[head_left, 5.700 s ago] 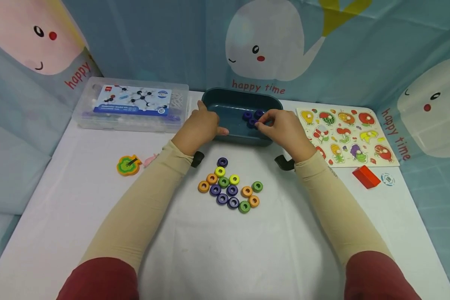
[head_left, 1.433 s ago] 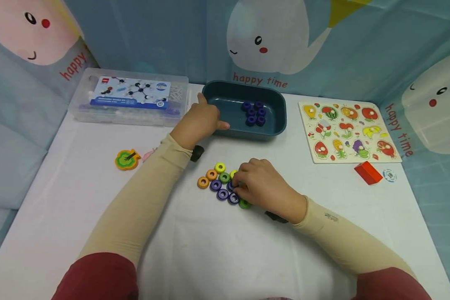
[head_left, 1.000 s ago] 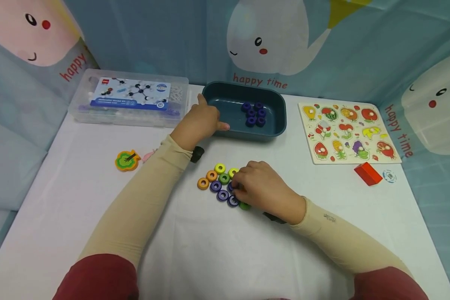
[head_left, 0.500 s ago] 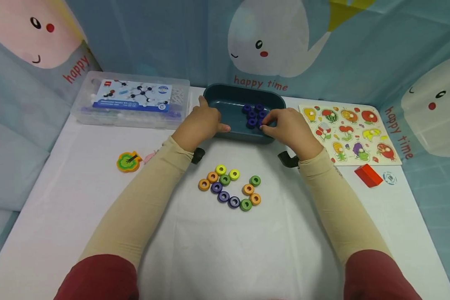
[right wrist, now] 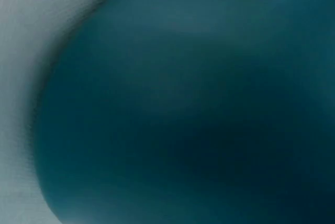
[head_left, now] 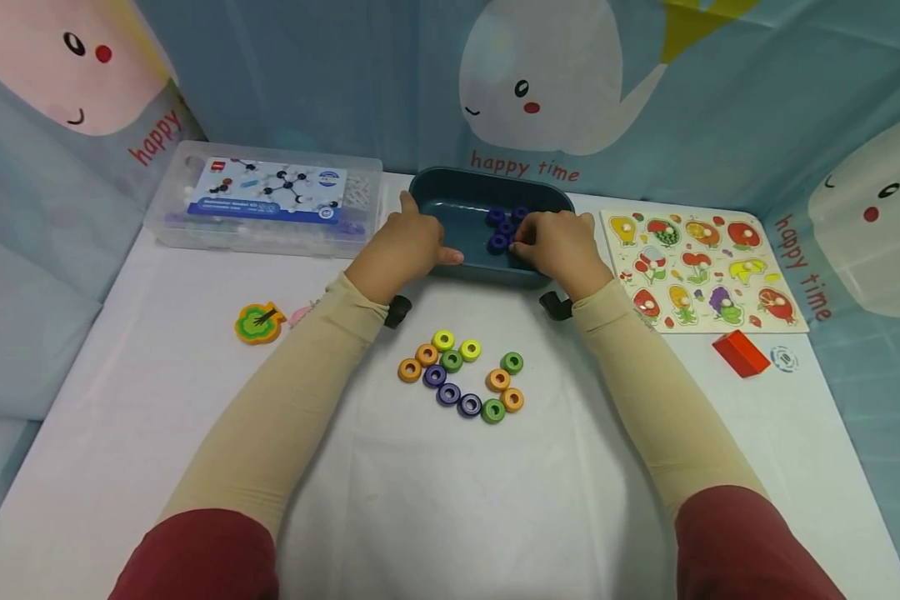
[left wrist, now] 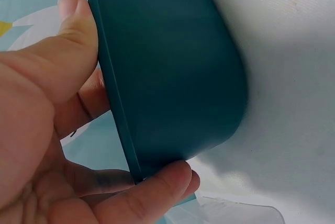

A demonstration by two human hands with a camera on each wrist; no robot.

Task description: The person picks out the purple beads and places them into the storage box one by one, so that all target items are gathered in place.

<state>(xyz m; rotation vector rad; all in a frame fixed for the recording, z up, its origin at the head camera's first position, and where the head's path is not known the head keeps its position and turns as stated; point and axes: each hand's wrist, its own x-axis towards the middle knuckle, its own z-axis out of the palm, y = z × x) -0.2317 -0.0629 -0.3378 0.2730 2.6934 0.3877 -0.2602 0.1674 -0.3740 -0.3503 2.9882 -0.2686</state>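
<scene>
A dark teal bin [head_left: 461,212] stands at the back of the table with several small purple rings [head_left: 498,243] inside, toward its right half. My left hand [head_left: 403,247] grips the bin's left end, thumb over the front rim; close up, the left wrist view has the fingers about the bin's wall [left wrist: 172,72]. Inside the bin, my right hand [head_left: 562,248] has bent fingers and pinches a purple ring, mostly hidden, among the others. The right wrist view holds only the blurred bin wall [right wrist: 131,109]. In front lie loose purple rings [head_left: 448,394], with orange, green and yellow ones.
A clear molecular model kit box [head_left: 262,200] sits left of the bin. To the right lie a fruit puzzle board [head_left: 701,271], a red block [head_left: 740,354] and a round token [head_left: 783,358]. A tree-shaped piece [head_left: 258,323] and a pink piece [head_left: 300,314] are near my left forearm.
My right hand took a purple ring from the loose group and carried it to the bin. Over the last half second it shifted left, nudging a ring. My left hand stayed on the bin.
</scene>
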